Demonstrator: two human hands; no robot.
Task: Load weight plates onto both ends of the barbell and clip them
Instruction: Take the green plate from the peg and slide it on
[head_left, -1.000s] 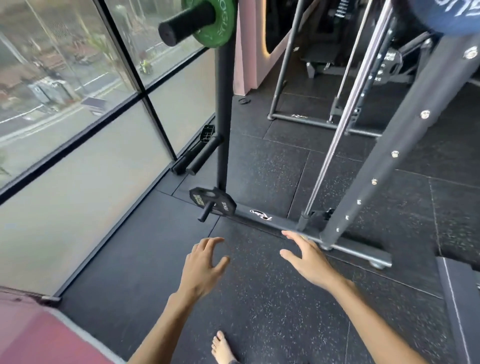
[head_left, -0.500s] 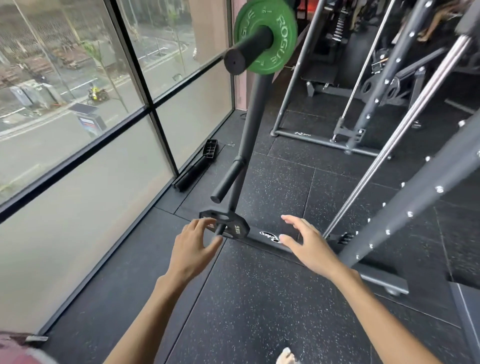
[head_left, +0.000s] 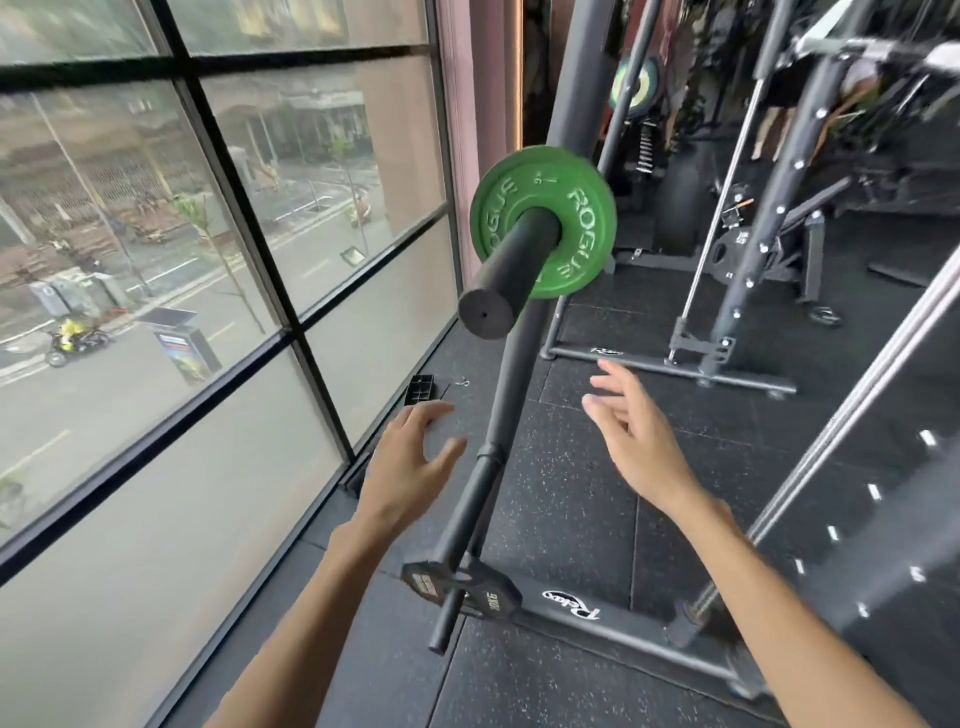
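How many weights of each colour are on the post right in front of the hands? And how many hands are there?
green Rogue plate: 1
black 10KG plate: 1
hands: 2 (left hand, right hand)
Total: 4

A green Rogue plate (head_left: 545, 221) sits on the black barbell sleeve (head_left: 511, 275) at centre frame. Below it, the left hand (head_left: 408, 462) and right hand (head_left: 636, 441) reach forward empty (fingers spread). A black 10KG plate (head_left: 467, 590) hangs at lower centre.
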